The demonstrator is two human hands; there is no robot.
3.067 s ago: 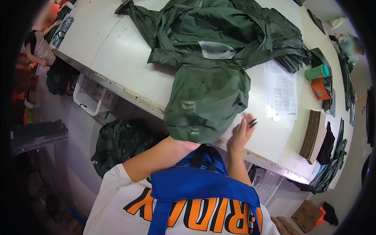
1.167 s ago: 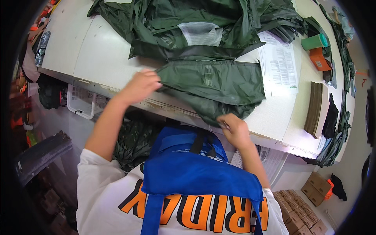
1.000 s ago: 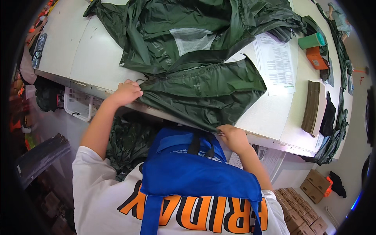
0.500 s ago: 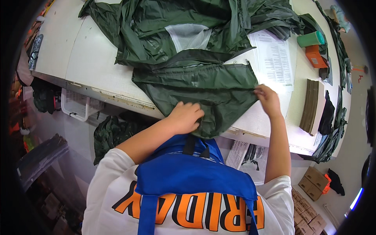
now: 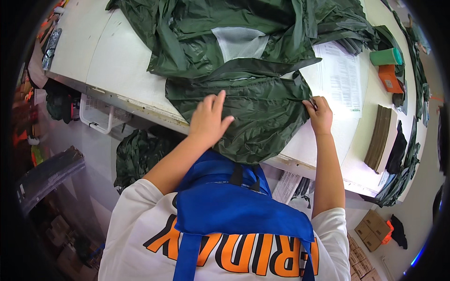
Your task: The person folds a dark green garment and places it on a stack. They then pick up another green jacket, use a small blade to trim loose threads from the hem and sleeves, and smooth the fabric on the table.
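The green coat (image 5: pixel 187 51) is dark, thin and a bit shiny. It lies spread out on the white worktop (image 5: pixel 119 61), all soft and full of wrinkles. A pale mesh patch (image 5: pixel 240 43) shows in the middle. On the right side, the cloth is bunched up. A long strip (image 5: pixel 267 67) runs across it and ends in a point. Below that, a rounded front piece (image 5: pixel 267 122) lies crumpled, and its bottom hangs over the near edge.
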